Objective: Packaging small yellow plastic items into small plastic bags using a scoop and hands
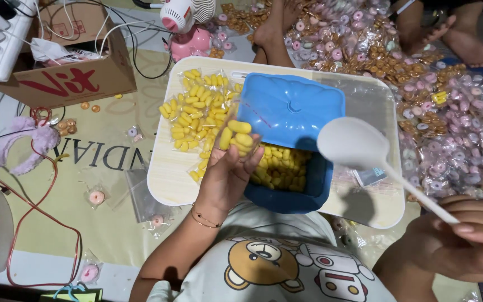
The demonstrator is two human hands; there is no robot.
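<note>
Yellow candies [236,136] sit in a clear packet pinched in the left hand [226,173], whose fingers curl up around it just over the near rim of the blue box [314,193]. The box is at the centre of the view and holds more of the same yellow pieces; its blue lid [292,109] leans against it at 12 o'clock. The right hand [465,240], at 4 o'clock, is closed around the handle of a white spoon [353,144], whose empty bowl hovers above the box's right edge. Box and lid rest on a pale tray [166,179]. On the tray at 10 o'clock from the box lie filled packets [194,112] of yellow candy in a loose heap. At 9 o'clock, off the tray, stands a cardboard carton [68,78], with a lilac headband [26,142] below it. At 1 to 3 o'clock a big pile of pink and brown sweets [448,117] covers the floor, with another person's bare feet [459,39] among it. A pink fan [188,25] stands at 11 o'clock.
</note>
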